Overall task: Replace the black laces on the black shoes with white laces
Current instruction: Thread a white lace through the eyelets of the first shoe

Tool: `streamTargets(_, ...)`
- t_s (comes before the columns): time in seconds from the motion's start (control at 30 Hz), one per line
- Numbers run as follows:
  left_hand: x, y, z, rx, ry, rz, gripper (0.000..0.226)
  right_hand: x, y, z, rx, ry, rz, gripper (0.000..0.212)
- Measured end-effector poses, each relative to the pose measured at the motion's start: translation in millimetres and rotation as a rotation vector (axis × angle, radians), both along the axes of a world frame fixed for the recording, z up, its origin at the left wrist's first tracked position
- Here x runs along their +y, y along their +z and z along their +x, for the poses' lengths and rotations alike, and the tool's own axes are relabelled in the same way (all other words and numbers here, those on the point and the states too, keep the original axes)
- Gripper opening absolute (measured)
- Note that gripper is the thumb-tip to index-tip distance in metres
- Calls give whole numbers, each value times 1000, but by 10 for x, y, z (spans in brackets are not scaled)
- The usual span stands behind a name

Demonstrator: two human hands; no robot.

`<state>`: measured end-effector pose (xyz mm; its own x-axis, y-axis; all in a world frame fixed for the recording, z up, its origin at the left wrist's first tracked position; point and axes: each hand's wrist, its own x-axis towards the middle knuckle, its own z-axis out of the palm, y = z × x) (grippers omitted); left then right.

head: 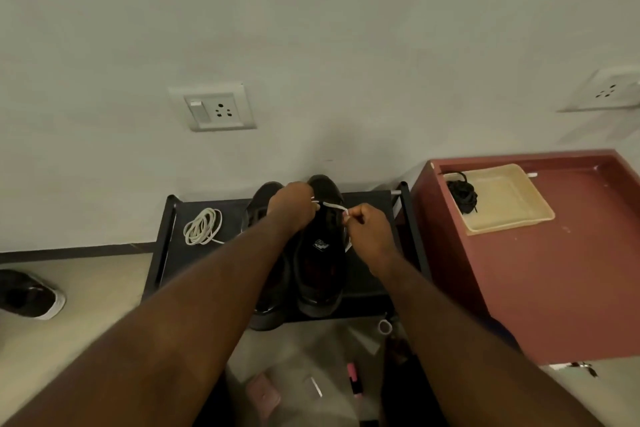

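Stretching crosswise over the black shoe (320,267), whose length runs away toward the wall, the white lace (332,206) spans between both grips. The left grip (292,206) pinches it above the far eyelets; the right grip (369,232) pinches its end just off the shoe's right side, so the next pull probably goes rightward. The shoe stands on the black rack (232,218), beside its mate (259,198) and a coiled white lace (202,227).

Two black shoes (320,274) stand side by side, toes to the wall, at the middle of the black rack (233,215), one white lace (332,206) stretched across the right shoe's eyelets, a spare white lace (202,227) coiled near the rack's left edge, and the black laces (462,194) bundled in the far left corner of the beige tray (512,198).
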<state>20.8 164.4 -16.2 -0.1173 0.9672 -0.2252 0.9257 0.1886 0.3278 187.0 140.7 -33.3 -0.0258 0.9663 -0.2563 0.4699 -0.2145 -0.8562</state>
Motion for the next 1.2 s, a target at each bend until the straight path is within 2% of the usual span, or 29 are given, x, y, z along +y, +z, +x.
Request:
streamTargets(0.27, 143, -174, -22, -23, 8, 76, 19, 114, -105, -162, 104, -37, -23, 9)
streamTargets(0.6, 109, -197, -84, -62, 25, 103, 23, 126, -127, -179, 103, -48, -54, 9)
streamTargets(0.8, 131, -102, -116, -60, -20, 35, 22, 178, -108, -142, 66, -2, -51, 10)
streamTargets(0.93, 182, 347, -157, -134, 126, 135, 30, 345, 289, -96, 127, -28, -38, 22)
streamTargets(1.03, 279, 1034, -137, -193, 64, 268, 32, 543, 956, -78, 154, -70, 127, 22)
streamTargets(1.1, 318, 1604, -80, -336, 16, 426, 27, 624, 1503, -114, 240, -82, 265, 21)
streamTargets(1.2, 349, 2430, 45, -671, 18, 612, 24, 656, 2317, -211, 319, -82, 439, 18)
